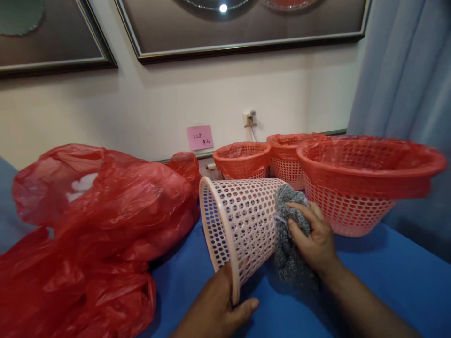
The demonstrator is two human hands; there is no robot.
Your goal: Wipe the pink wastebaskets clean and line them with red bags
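Note:
A pale pink perforated plastic wastebasket [248, 206] lies tipped on its side in the middle, its open mouth facing left. My left hand [220, 305] grips its rim from below, fingers inside the mouth and thumb outside. In my right hand [315, 234] is a bunched grey cloth [287, 234], pressed against the closed end of the wastebasket. Part of the cloth hangs down below my fingers. The left fingertips are mostly hidden behind the basket wall.
Red plastic bags [116, 211] heap up on the left. Behind and right stand three baskets lined with red bags: a small one [243, 162], a middle one [287, 169] and a large one [352, 206]. Blue cloth [398, 277] covers the table. A pink note [199, 137] hangs on the wall.

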